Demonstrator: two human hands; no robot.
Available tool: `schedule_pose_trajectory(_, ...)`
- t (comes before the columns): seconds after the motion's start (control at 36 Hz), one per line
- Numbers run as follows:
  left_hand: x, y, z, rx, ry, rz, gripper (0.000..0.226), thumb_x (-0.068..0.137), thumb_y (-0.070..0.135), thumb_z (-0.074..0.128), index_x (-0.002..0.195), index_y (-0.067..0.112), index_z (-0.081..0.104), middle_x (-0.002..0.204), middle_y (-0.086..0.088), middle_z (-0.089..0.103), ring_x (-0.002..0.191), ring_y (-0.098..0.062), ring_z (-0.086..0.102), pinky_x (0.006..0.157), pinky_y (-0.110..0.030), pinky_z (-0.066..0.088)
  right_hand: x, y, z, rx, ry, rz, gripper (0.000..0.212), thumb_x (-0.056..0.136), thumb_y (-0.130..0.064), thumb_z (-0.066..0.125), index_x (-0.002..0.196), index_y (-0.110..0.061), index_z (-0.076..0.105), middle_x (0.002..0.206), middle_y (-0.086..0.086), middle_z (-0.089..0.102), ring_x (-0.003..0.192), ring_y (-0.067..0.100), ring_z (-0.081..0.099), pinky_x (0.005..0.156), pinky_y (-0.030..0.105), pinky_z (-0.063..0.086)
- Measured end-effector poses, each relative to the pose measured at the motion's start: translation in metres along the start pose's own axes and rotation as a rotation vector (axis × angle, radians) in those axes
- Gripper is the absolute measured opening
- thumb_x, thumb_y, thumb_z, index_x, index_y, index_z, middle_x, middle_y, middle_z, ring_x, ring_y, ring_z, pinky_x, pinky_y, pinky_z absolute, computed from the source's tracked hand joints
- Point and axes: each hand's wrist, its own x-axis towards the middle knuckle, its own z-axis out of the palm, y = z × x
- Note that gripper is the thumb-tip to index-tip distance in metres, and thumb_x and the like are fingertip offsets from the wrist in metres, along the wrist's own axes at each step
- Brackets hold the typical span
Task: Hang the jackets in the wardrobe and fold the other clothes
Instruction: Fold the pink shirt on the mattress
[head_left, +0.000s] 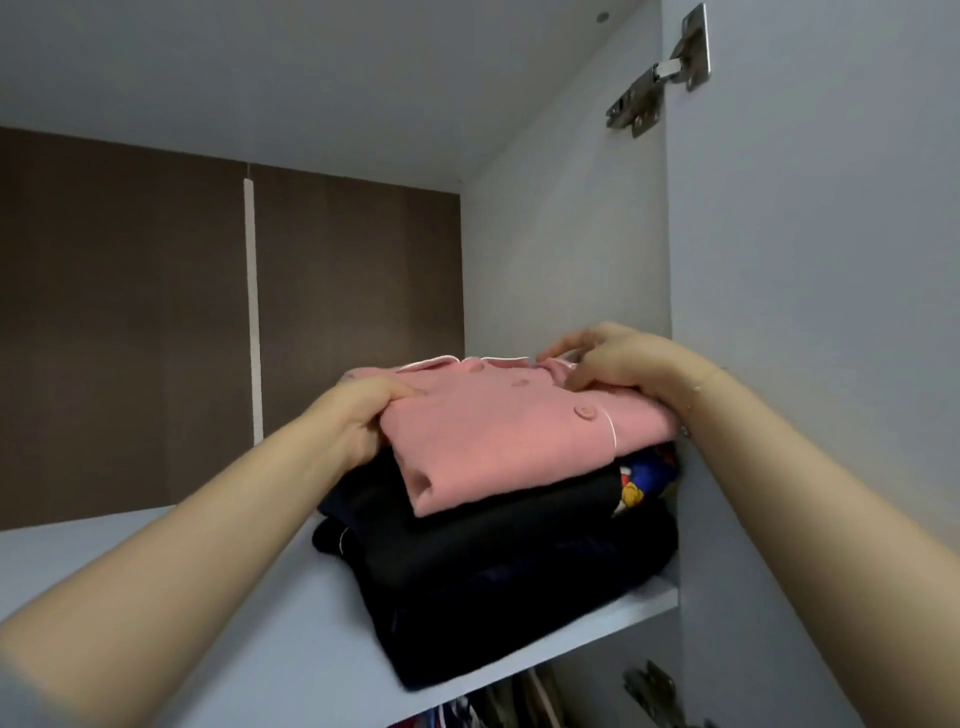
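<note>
The wardrobe (561, 249) stands open, and its upper shelf (249, 613) carries a stack of folded clothes pushed into the right corner, against the side wall. On top lies a pink shirt (498, 441), folded flat, with pink buttons and pale piping showing along its front and collar. Under it sit dark clothes (467, 582) in several folded layers, black or navy, their lower edge reaching the front lip of the shelf. Between the pink shirt and the dark layers, at the right, a printed cloth (644, 478) with blue, yellow and red patches peeks out.

The left hand (363, 415) grips the left edge of the pink shirt, thumb on top and fingers curled under the fold. The right hand (608, 364) rests on the shirt's far right corner near the collar, its fingers bent down onto the cloth and seeming to pinch it, though the grip is partly hidden.

The shelf is pale grey, the back panel (130, 322) brown. A metal hinge (660, 73) joins the side wall to the open door (831, 260) at the upper right. Below the shelf, tops of hanging clothes (498, 701) show dimly, with a second hinge (649, 686) beside them
</note>
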Motion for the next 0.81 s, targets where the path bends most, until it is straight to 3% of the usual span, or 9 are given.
schedule_pose_trajectory(0.11, 0.001, 0.007, 0.004, -0.018, 0.012, 0.016, 0.039, 0.085, -0.019, 0.046, 0.101, 0.005, 0.072, 0.083, -0.010, 0.073, 0.067, -0.019, 0.069, 0.066, -0.027, 0.058, 0.014, -0.011, 0.001, -0.020, 0.077, -0.006, 0.036, 0.086, -0.004, 0.065, 0.118, -0.022, 0.066, 0.122, 0.009, 0.062, 0.099, 0.018, 0.055, 0.081, 0.021, 0.039)
schedule_pose_trajectory(0.22, -0.007, 0.003, 0.005, 0.028, 0.053, -0.003, 0.030, 0.089, -0.016, 0.042, 0.099, 0.001, 0.066, 0.069, -0.011, 0.068, 0.048, -0.014, 0.064, 0.045, -0.023, 0.054, 0.009, -0.007, 0.010, -0.232, -0.017, 0.038, 0.032, 0.094, -0.009, 0.053, 0.121, -0.017, 0.066, 0.124, 0.008, 0.063, 0.101, 0.019, 0.055, 0.084, 0.024, 0.041)
schedule_pose_trajectory(0.25, -0.010, 0.003, 0.005, 0.078, 0.094, 0.004, 0.029, 0.089, -0.011, 0.049, 0.112, 0.000, 0.062, 0.082, -0.013, 0.067, 0.059, -0.015, 0.067, 0.052, -0.026, 0.056, 0.006, -0.005, 0.011, -0.261, -0.025, 0.045, 0.031, 0.095, -0.012, 0.052, 0.123, -0.016, 0.065, 0.126, 0.008, 0.063, 0.105, 0.020, 0.056, 0.086, 0.025, 0.041)
schedule_pose_trajectory(0.31, -0.017, 0.001, 0.005, 0.291, 0.187, 0.096, 0.074, 0.088, 0.004, 0.063, 0.152, 0.014, 0.028, 0.135, -0.014, 0.049, 0.112, -0.024, 0.059, 0.090, -0.034, 0.052, -0.004, -0.001, 0.011, -0.278, 0.018, 0.030, 0.032, 0.097, -0.015, 0.051, 0.126, -0.013, 0.063, 0.129, 0.009, 0.062, 0.114, 0.023, 0.056, 0.091, 0.027, 0.041)
schedule_pose_trajectory(0.39, -0.047, 0.009, 0.013, 0.657, 0.131, 0.467, 0.084, 0.092, 0.027, 0.064, 0.154, 0.040, 0.009, 0.164, 0.007, -0.004, 0.150, -0.020, 0.007, 0.119, -0.036, 0.013, -0.017, 0.003, 0.006, -0.214, 0.168, -0.058, 0.033, 0.096, -0.021, 0.056, 0.127, -0.011, 0.062, 0.130, 0.007, 0.062, 0.120, 0.022, 0.055, 0.097, 0.026, 0.039)
schedule_pose_trajectory(0.47, -0.067, 0.008, 0.033, 0.889, -0.107, 0.662, 0.050, 0.099, 0.049, 0.042, 0.147, 0.045, 0.031, 0.162, 0.012, 0.013, 0.149, -0.013, 0.008, 0.115, -0.029, 0.006, -0.035, 0.006, 0.012, -0.112, 0.219, -0.182, 0.028, 0.098, -0.023, 0.054, 0.121, -0.015, 0.067, 0.118, 0.003, 0.067, 0.113, 0.017, 0.057, 0.081, 0.015, 0.035)
schedule_pose_trajectory(0.56, -0.069, -0.011, 0.050, 1.289, -0.204, 0.623, 0.047, 0.102, 0.051, 0.027, 0.146, 0.041, 0.038, 0.159, 0.014, 0.023, 0.149, -0.014, 0.013, 0.122, -0.041, 0.008, -0.048, 0.012, 0.028, -0.121, 0.217, -0.207, 0.026, 0.100, -0.022, 0.048, 0.103, -0.011, 0.072, 0.105, 0.006, 0.070, 0.102, 0.022, 0.059, 0.071, 0.024, 0.034)
schedule_pose_trajectory(0.69, -0.079, -0.038, 0.046, 1.180, -0.027, 0.770, 0.039, 0.103, 0.041, 0.036, 0.136, 0.031, 0.055, 0.147, 0.012, 0.047, 0.138, -0.008, 0.036, 0.113, -0.026, 0.021, -0.073, 0.027, 0.041, -0.059, 0.291, -0.184, 0.029, 0.102, -0.027, 0.043, 0.101, -0.015, 0.070, 0.102, 0.006, 0.069, 0.097, 0.021, 0.059, 0.079, 0.029, 0.041)
schedule_pose_trajectory(0.81, -0.108, -0.050, 0.041, 1.158, 0.033, 0.750, 0.047, 0.099, 0.041, 0.048, 0.145, 0.032, 0.043, 0.155, 0.011, 0.036, 0.143, -0.009, 0.026, 0.112, -0.024, 0.017, -0.117, 0.030, 0.035, 0.213, 0.289, -0.265, 0.024, 0.101, -0.027, 0.048, 0.108, -0.025, 0.070, 0.102, -0.016, 0.070, 0.098, 0.001, 0.062, 0.084, 0.015, 0.046)
